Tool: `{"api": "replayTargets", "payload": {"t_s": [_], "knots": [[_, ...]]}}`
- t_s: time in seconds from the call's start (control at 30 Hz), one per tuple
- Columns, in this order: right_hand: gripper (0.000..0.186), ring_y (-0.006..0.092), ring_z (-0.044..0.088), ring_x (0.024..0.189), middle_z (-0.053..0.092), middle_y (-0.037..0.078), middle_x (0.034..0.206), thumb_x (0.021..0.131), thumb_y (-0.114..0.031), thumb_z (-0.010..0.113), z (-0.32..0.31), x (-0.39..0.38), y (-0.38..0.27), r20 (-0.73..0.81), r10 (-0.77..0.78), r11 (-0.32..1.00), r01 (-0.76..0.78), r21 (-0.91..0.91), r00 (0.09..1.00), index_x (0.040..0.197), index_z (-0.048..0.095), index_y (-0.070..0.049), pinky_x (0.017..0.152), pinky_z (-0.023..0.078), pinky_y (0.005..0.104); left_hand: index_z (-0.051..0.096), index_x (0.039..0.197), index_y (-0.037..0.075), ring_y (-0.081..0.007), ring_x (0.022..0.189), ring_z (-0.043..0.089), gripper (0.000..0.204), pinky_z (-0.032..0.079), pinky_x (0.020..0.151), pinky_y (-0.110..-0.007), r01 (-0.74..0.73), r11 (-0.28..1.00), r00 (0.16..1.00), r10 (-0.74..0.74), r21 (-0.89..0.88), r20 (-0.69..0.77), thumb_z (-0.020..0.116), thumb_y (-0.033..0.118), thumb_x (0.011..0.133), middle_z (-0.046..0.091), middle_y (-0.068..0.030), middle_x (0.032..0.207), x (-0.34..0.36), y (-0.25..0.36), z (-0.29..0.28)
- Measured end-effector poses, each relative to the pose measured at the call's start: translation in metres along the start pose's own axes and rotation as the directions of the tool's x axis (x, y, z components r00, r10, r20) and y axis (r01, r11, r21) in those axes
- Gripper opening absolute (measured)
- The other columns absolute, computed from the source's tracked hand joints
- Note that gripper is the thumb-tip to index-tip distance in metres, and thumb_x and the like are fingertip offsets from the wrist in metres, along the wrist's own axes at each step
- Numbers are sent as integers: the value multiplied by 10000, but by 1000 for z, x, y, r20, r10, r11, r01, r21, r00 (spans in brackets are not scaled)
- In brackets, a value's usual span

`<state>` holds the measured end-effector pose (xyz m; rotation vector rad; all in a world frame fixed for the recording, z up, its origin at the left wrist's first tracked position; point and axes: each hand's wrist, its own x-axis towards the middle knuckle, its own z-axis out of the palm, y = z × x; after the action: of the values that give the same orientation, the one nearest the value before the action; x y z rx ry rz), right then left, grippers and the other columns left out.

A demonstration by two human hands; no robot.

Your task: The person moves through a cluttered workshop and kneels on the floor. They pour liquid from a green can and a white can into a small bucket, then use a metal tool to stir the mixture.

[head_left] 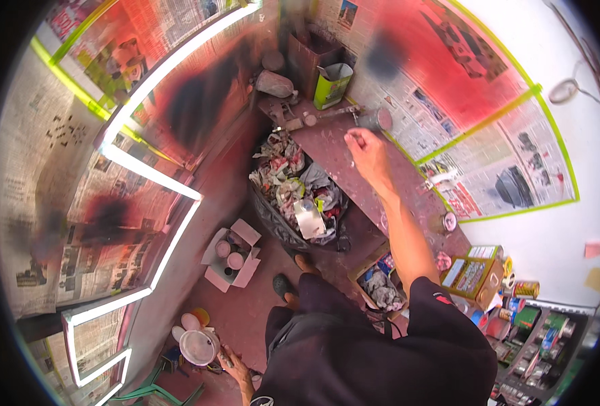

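My right hand [369, 154] is raised over the dusty red bench [334, 145], its fingers curled together in a pinch. Whatever lies between them, if anything, is too small to make out. A grey round can [380, 120] stands just beyond that hand, and a lime-green rectangular tin [332, 86] with its top cut open is farther back. Down at the lower left, my left hand [236, 367] hangs low with its fingers stretched out. It is beside a pale round container [199, 347]; whether they touch I cannot tell.
A black bag [273, 220] of crumpled waste sits below the bench. An open carton [212, 277] of cans lies on the floor. Crowding the right are a yellow tin [473, 277] and a rack [544, 352] of small cans. A bright white frame [178, 189] lines the left.
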<state>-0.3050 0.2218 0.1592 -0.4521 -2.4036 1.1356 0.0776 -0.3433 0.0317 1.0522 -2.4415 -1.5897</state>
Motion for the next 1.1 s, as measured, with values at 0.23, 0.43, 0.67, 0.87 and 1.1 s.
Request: {"api": "replayTargets", "payload": {"t_s": [0.23,0.43,0.67,0.87,1.1], "knots": [[394,258,669,677,670,89,719,929,-338,787,66,192,-2,139,-85,986,103,-129,987,1240,729,-104,661,515,419,488,1544,17,-244,1266,602,567,444,1131,-496,-44,958,994,12,285,110,658,272,1067,607,-224,1452,-4,97,22],[308,324,732,738,765,138,848,929,-382,783,53,241,39,-168,-122,986,100,-132,978,999,776,-82,664,553,426,582,1438,-7,-262,1004,698,456,582,868,-400,34,953,999,-43,301,24,636,272,1081,697,-214,1233,28,62,44],[574,354,680,585,703,160,653,996,-535,678,34,257,47,-198,180,915,-238,-325,963,721,702,-31,602,503,446,598,1403,-12,-264,980,695,428,581,844,-405,49,906,982,-121,421,145,632,270,1083,700,-210,1201,87,119,104],[266,368,726,800,767,182,873,1007,-282,679,43,263,29,186,209,976,-191,-106,960,1082,799,-57,771,551,434,611,1373,-17,-267,959,692,406,581,824,-410,60,889,974,-152,453,170,628,269,1084,703,-206,1172,108,129,110],[328,381,721,1043,769,176,1075,860,-50,667,70,311,44,769,95,789,423,-445,632,1152,791,-134,866,570,472,627,1338,-23,-269,934,689,384,580,800,-415,39,884,966,-153,466,211,624,266,1086,706,-202,1139,107,112,85]]}}
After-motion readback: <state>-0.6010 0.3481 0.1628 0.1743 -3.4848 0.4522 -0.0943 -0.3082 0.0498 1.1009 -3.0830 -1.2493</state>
